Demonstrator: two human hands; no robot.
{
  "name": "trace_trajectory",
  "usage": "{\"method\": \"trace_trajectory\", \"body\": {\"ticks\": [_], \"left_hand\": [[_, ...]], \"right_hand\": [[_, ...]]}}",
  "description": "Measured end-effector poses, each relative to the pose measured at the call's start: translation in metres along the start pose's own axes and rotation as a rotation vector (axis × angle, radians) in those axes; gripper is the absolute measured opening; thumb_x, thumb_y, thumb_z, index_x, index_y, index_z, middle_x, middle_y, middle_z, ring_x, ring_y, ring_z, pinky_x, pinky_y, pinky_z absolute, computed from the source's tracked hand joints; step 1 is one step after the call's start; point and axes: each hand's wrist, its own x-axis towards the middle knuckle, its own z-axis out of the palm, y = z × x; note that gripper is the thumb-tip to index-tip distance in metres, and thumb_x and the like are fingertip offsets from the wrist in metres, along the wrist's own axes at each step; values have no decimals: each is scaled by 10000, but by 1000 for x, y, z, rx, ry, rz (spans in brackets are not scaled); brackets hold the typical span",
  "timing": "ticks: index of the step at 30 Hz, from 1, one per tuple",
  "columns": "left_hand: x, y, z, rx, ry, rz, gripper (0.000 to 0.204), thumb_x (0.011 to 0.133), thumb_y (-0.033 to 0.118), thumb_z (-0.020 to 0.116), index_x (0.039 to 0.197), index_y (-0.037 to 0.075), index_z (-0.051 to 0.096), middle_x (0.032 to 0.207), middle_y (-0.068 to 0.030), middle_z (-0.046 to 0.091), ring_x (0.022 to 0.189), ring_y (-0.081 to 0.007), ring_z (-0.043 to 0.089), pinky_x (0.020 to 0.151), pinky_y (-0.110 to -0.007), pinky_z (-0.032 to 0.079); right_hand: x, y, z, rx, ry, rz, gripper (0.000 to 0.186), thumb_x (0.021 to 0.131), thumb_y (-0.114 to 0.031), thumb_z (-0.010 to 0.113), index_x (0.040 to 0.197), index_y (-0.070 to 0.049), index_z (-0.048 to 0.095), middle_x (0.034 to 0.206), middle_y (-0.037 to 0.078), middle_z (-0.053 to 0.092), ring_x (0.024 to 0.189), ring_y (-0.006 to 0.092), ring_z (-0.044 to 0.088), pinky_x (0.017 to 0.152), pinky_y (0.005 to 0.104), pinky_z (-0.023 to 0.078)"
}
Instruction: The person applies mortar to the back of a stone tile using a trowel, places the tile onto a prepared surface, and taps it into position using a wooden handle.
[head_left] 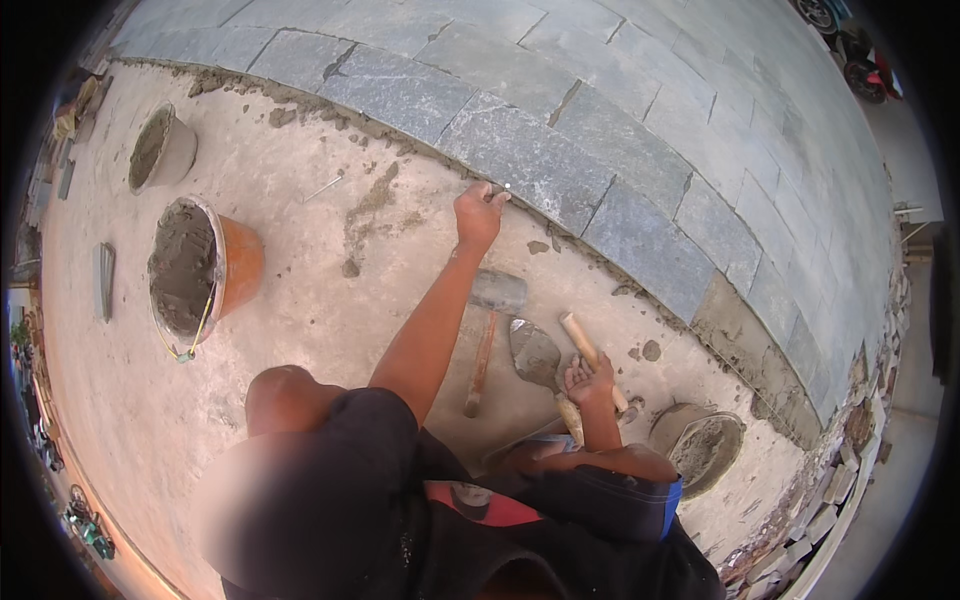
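At the near edge of the dark slab (530, 160), the left hand (482, 212) is pinching a small pale piece (507, 186), seemingly for fine control. Nearer the body than the slab, the right hand (590, 381) is touching a wooden rod (577, 334); whether it is gripping, I cannot tell. A mallet (498, 291) and trowel (536, 352) are lying below the slab, probably for easy reach.

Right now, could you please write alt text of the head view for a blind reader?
A bare left hand is at the edge of grey paving slabs, the right hand at a wooden handle. A mallet, trowel and three buckets are nearby.
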Motion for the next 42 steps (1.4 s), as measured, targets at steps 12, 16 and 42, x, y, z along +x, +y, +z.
{"method": "trace_trajectory", "body": {"ticks": [12, 16, 42], "left_hand": [[2, 4, -4, -61, -7, 7, 246, 752, 75, 844, 760, -37, 625, 693, -177, 631, 577, -217, 557, 582, -352, 464], [3, 2, -8, -96, -12, -32, 232, 758, 77, 843, 769, -35, 640, 704, -173, 642, 585, -217, 562, 594, -352, 471], [6, -8, -10, -61, -2, 30, 190, 760, 88, 830, 832, -26, 696, 711, -178, 680, 588, -243, 620, 605, -364, 490]], "right_hand": [[-79, -1, -7, -10, -479, -171, 215, 865, -147, 594, 1062, -77, 544, 761, 2, 508, 660, 140, 527, 606, 279, 496], [-111, 10, 5, -223, -391, -292, 178, 885, -109, 582, 1055, -61, 552, 678, -8, 464, 534, 108, 452, 512, 269, 427], [-178, -39, 193, -1422, -648, -1285, 426, 997, -379, 604, 1069, 38, 558, 697, 146, 582, 628, 272, 596, 612, 401, 468]]}}
